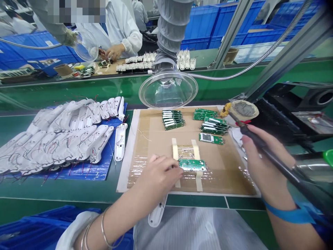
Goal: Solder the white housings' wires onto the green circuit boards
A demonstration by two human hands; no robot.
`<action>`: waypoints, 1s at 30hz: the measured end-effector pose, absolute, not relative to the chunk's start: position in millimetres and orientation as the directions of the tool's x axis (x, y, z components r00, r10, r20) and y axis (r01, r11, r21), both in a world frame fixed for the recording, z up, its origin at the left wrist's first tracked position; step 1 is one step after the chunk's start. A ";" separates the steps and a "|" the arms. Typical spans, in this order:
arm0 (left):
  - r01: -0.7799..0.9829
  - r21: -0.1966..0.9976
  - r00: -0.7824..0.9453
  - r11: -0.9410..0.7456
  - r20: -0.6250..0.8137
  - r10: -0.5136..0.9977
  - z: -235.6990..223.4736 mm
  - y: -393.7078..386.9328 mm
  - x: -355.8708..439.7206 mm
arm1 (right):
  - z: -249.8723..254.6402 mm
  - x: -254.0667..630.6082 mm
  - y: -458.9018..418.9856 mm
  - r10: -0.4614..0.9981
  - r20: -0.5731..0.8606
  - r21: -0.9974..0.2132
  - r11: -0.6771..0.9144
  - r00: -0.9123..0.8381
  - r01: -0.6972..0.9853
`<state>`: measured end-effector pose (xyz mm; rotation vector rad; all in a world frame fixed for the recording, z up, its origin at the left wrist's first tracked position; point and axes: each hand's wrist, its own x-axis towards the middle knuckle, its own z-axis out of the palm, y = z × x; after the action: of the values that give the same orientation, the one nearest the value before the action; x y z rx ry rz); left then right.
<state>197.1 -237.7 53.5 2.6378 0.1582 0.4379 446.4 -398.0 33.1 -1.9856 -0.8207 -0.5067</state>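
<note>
A green circuit board (193, 165) lies on a taped cardboard sheet (153, 139). My left hand (162, 175) is curled closed at the board's left end, and what its fingers pinch is hidden. From under that hand a white plastic housing (157, 214) sticks out over the table's front edge. My right hand (267, 159) grips the dark handle of a soldering iron (256, 139). The iron's front end points at a round grey cleaning pad (244, 109) with a yellow sponge piece (225, 109) beside it.
Rows of white housings (59, 146) with wires lie at left; one housing (120, 142) sits apart. Stacked boards (173, 119) and more boards (214, 125) are at the back. A clear fume hood (168, 91) hangs above. Across the bench, a co-worker's hands (113, 52) handle parts.
</note>
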 end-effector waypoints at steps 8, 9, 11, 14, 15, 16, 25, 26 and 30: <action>0.269 0.506 0.853 -0.820 0.270 0.446 67.0 -236.6 165.0 | 33.4 434.9 -399.2 0.385 0.661 -0.577 -0.288 0.644 0.764; 0.297 0.523 0.840 -0.799 0.255 0.479 64.7 -238.2 161.1 | 32.4 434.8 -399.7 0.384 0.658 -0.583 -0.286 0.648 0.761; 0.333 0.535 0.818 -0.777 0.246 0.520 58.4 -243.3 158.3 | 30.6 434.2 -399.6 0.390 0.650 -0.589 -0.284 0.653 0.756; 0.342 0.576 0.798 -0.743 0.239 0.553 51.9 -249.7 165.7 | 30.6 431.4 -397.9 0.400 0.662 -0.576 -0.271 0.634 0.772; 0.347 0.600 0.794 -0.721 0.222 0.566 51.3 -250.2 169.8 | 31.4 430.1 -397.5 0.401 0.669 -0.571 -0.262 0.626 0.778; 0.356 0.623 0.791 -0.697 0.196 0.579 51.5 -249.7 173.8 | 32.3 428.8 -397.4 0.403 0.674 -0.568 -0.253 0.619 0.784; 0.317 0.742 0.842 -0.591 0.067 0.536 51.2 -242.5 186.2 | 30.0 424.2 -409.0 0.410 0.692 -0.552 -0.230 0.595 0.801; 0.283 0.755 0.852 -0.591 0.085 0.516 50.0 -243.5 187.6 | 29.7 424.0 -409.3 0.411 0.690 -0.555 -0.229 0.596 0.800; 0.152 0.746 0.878 -0.648 0.200 0.436 45.4 -247.8 195.3 | 30.7 421.9 -406.7 0.428 0.679 -0.573 -0.198 0.596 0.795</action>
<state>195.3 -247.8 45.4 2.2637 0.4210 0.4688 421.9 -406.7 30.7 -1.8273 -0.9919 -0.4609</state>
